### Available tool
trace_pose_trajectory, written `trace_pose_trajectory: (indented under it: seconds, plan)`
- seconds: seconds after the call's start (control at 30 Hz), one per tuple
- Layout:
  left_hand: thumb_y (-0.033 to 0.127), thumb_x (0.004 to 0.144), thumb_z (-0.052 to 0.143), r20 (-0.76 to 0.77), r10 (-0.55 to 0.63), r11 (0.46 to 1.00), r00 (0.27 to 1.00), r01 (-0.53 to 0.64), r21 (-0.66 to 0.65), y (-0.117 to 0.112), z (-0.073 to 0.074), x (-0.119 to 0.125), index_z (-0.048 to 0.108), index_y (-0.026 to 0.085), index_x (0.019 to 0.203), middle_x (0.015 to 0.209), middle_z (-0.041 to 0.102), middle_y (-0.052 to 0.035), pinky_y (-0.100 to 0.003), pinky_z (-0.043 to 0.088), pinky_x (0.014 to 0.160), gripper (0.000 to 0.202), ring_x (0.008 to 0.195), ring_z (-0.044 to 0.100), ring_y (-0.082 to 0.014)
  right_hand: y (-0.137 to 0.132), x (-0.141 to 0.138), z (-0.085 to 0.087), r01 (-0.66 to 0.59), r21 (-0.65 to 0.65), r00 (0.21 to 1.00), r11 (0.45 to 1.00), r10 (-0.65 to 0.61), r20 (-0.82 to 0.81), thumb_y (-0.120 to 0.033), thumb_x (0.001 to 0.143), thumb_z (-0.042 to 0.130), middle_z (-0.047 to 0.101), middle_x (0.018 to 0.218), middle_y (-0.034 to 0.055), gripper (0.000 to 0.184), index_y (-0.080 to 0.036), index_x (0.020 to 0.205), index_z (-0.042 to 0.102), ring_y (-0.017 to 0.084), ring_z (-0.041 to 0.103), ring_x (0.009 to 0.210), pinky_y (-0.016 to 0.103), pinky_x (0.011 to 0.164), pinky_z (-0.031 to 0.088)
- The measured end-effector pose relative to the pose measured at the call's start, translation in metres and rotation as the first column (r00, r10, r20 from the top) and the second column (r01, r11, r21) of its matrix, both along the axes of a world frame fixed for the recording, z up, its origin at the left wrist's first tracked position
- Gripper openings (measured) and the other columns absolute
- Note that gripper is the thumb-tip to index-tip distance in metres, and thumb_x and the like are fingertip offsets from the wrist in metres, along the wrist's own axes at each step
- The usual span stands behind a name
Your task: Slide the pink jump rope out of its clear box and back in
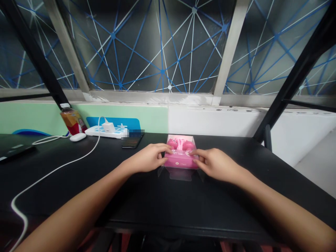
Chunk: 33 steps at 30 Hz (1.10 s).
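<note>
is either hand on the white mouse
No, the left hand and right hand are both on the pink box, while the white mouse lies off to the left on the black desk.

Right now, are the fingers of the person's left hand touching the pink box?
Touching: the head view shows the fingers of the left hand pressed against the left edge of the pink box, with no gap.

Soft, even light; faint shadows on the black desk; wide-angle distortion bows the edges.
</note>
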<state>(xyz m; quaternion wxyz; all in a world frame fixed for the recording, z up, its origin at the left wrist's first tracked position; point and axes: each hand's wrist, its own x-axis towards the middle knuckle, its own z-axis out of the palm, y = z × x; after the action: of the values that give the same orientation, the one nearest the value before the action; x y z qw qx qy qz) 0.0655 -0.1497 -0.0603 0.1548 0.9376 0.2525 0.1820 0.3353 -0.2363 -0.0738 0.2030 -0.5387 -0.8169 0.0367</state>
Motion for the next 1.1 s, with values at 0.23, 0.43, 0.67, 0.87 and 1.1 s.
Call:
trace_pose_trajectory:
  seconds: [0.23, 0.43, 0.67, 0.87, 1.1]
  plan:
    - [0.018, 0.083, 0.059, 0.009, -0.006, 0.98, 1.0, 0.008, -0.199, 0.003, -0.002, -0.003, 0.065, 0.022, 0.118, 0.142, 0.052, -0.0089, -0.025, 0.055, 0.068, 0.035, 0.065, 0.067, -0.0081, -0.001, 0.004, 0.003, -0.091, -0.21, 0.976, 0.973, 0.046, -0.211, -0.022, 0.087, 0.052, 0.071, 0.073, -0.0001, 0.039, -0.018, 0.125, 0.061, 0.015, 0.064, 0.061, 0.026, 0.059, 0.046]
    - [0.021, 0.086, 0.058, 0.01, -0.012, 0.994, 1.0, 0.013, -0.108, 0.003, -0.002, -0.003, 0.065, 0.022, 0.117, 0.138, 0.055, -0.009, -0.026, 0.055, 0.071, 0.032, 0.066, 0.065, -0.0089, 0.0, 0.008, 0.005, -0.156, -0.225, 0.971, 0.962, 0.107, -0.214, -0.023, 0.087, 0.054, 0.07, 0.076, -0.0004, 0.042, -0.019, 0.129, 0.057, 0.015, 0.063, 0.063, 0.026, 0.06, 0.047]
    - [0.021, 0.09, 0.056, 0.013, -0.018, 0.999, 1.0, 0.017, 0.045, -0.001, -0.001, -0.001, 0.066, 0.02, 0.112, 0.13, 0.062, -0.0079, -0.03, 0.053, 0.081, 0.024, 0.085, 0.066, -0.0151, 0.002, 0.005, -0.001, -0.068, -0.089, 0.997, 0.994, 0.065, -0.034, -0.025, 0.089, 0.054, 0.071, 0.077, 0.0011, 0.033, -0.022, 0.121, 0.06, 0.016, 0.063, 0.064, 0.027, 0.059, 0.042]
    - [0.021, 0.092, 0.055, 0.01, -0.031, 0.996, 0.999, 0.03, 0.083, 0.001, -0.002, -0.001, 0.065, 0.021, 0.115, 0.128, 0.063, -0.0071, -0.034, 0.049, 0.093, 0.025, 0.105, 0.064, -0.0198, 0.002, 0.0, -0.005, -0.025, 0.123, 0.984, 0.992, 0.003, 0.179, -0.028, 0.09, 0.053, 0.067, 0.078, 0.0026, 0.028, -0.023, 0.115, 0.062, 0.019, 0.062, 0.068, 0.03, 0.059, 0.042]
    - [0.023, 0.093, 0.054, 0.011, -0.042, 0.992, 0.999, 0.04, 0.123, 0.002, -0.002, -0.001, 0.065, 0.022, 0.114, 0.127, 0.063, -0.0068, -0.033, 0.049, 0.093, 0.023, 0.108, 0.062, -0.0207, -0.002, -0.011, -0.004, -0.142, 0.331, 0.952, 0.933, 0.037, 0.304, -0.018, 0.089, 0.049, 0.06, 0.11, 0.0132, 0.022, -0.019, 0.106, 0.064, 0.027, 0.058, 0.098, 0.041, 0.077, 0.052]
